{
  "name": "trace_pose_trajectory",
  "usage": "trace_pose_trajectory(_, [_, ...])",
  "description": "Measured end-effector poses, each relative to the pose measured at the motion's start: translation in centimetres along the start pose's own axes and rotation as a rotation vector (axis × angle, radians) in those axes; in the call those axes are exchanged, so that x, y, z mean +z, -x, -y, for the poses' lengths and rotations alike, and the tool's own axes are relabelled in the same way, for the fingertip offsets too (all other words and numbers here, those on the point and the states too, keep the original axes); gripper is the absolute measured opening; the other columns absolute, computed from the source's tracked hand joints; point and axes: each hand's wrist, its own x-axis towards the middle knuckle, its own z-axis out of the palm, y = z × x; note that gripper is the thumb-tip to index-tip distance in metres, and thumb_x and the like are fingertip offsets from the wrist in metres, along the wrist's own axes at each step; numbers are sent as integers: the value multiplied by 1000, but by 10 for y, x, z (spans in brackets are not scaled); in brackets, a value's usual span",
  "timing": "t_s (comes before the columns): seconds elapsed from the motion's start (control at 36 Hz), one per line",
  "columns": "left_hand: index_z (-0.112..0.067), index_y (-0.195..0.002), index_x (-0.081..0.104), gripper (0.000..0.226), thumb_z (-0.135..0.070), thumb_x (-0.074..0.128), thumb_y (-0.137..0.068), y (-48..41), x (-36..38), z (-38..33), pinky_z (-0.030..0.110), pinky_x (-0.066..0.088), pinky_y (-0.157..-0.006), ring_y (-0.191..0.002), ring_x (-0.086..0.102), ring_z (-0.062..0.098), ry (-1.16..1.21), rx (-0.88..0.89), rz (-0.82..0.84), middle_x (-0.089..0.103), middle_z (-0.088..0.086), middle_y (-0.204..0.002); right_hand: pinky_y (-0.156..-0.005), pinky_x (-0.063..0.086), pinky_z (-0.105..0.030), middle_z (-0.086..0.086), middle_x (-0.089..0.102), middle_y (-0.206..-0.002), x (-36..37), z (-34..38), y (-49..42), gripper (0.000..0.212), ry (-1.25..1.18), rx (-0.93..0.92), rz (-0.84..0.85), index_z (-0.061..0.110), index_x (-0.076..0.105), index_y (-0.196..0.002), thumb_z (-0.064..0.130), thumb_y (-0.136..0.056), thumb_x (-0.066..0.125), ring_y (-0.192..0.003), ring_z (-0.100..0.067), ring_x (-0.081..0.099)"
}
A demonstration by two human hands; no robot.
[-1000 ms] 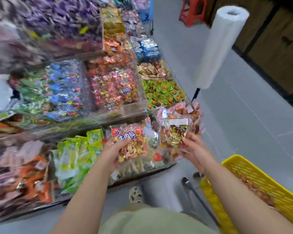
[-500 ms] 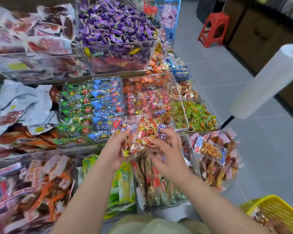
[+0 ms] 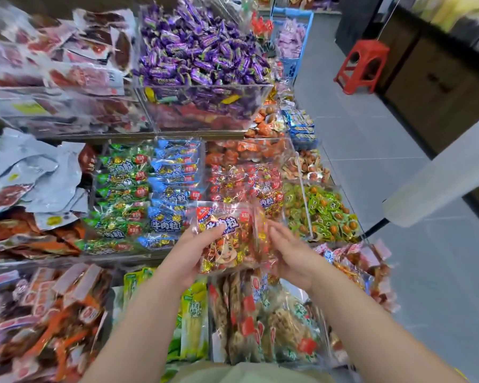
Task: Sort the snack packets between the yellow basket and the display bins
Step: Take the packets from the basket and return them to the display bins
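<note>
Left of centre, a bin [image 3: 155, 244] of blue packs stands on the shelf. Just in front of it the left grip [image 3: 191, 255] is closed on a red packet [image 3: 227, 239], thumb pressed across its front. The packet hangs above the lower bins [image 3: 322, 313], nearly upright. Its long axis runs from the person toward the shelf, label end pointing away, printed face up. The right grip [image 3: 293, 255] is wide, fingers straight beside the packet's blurred right edge; whether they touch, I cannot tell. Far right stands a white roll [image 3: 440, 167].
</note>
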Motion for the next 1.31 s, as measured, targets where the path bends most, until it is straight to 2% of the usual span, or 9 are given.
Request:
trace_pose_trajectory(0.11, [-13, -144, 38, 123, -56, 89, -40, -8, 9, -10, 52, 41, -105, -118, 58, 32, 34, -28, -44, 58, 11, -133, -79, 53, -37, -1, 62, -123, -10, 11, -9, 48, -81, 33, 56, 31, 53, -129, 43, -83, 57, -107, -20, 61])
trace_pose_trajectory(0.25, [-13, -127, 51, 68, -38, 78, -69, -20, 7, -23, 46, 55, -86, -93, 71, 29, -11, 15, -85, 73, 9, -105, -48, 52, -25, -4, 67, -109, -30, 42, -23, 71, -164, -11, -149, 23, 47, -134, 7, -69, 71, -63, -12, 69])
trace_pose_trajectory(0.33, [-13, -121, 58, 59, -37, 74, -69, -21, 0, -36, 39, 58, -71, -86, 73, 27, -1, 50, -87, 75, 8, -97, -53, 53, -28, 0, 70, -100, -45, 75, -37, 96, -73, -78, -283, 31, 31, -142, 8, -61, 78, -73, -14, 70])
trace_pose_trajectory(0.47, [-7, -118, 60, 62, -35, 73, -64, -17, -11, -60, 33, 57, -54, -72, 73, 25, 104, 119, -126, 75, 9, -85, -70, 52, -32, -8, 51, -133, -63, 121, -73, 94, 855, -185, -531, 20, 28, -142, 14, -66, 84, -101, -21, 55])
trace_pose_trajectory(0.56, [-12, -97, 65, 35, -32, 70, -70, -22, -14, -69, 28, 54, -46, -61, 72, 21, 108, 161, -161, 74, 5, -74, -74, 44, -25, -13, 57, -126, -52, 129, -97, 68, 1500, -158, -311, 11, 44, -134, 13, -72, 73, -100, -22, 55])
trace_pose_trajectory(0.64, [-18, -92, 62, 13, -26, 66, -82, -31, -14, -73, 28, 53, -45, -58, 71, 18, 114, 179, -197, 74, 2, -70, -82, 50, -30, -13, 60, -120, -35, 112, -124, 48, 1797, -110, -118, 13, 51, -128, 6, -80, 58, -105, -28, 59])
trace_pose_trajectory(0.86, [-14, -118, 59, 62, -36, 74, -62, -45, -18, -75, 31, 56, -53, -75, 74, 24, 80, 118, -225, 76, 5, -89, -86, 44, -38, -10, 55, -117, -42, 62, -170, 64, 2037, -159, -191, 19, 33, -136, 1, -78, 56, -108, -28, 49])
trace_pose_trajectory(1.03, [-19, -107, 61, 51, -36, 75, -61, -53, -27, -73, 31, 56, -52, -75, 74, 24, 92, 77, -249, 76, 5, -88, -115, 8, -50, -15, -5, -154, -64, 41, -182, 108, 2161, -111, -262, 23, -20, -146, 32, -79, 64, -143, -37, -2])
trace_pose_trajectory(1.31, [-18, -105, 64, 51, -37, 77, -59, -62, -27, -72, 35, 57, -54, -77, 74, 28, 74, 51, -229, 76, 8, -91, -104, -16, -63, -17, -13, -156, -63, 40, -211, 110, 2439, -228, -187, 13, -45, -126, 39, -88, 54, -143, -38, -12])
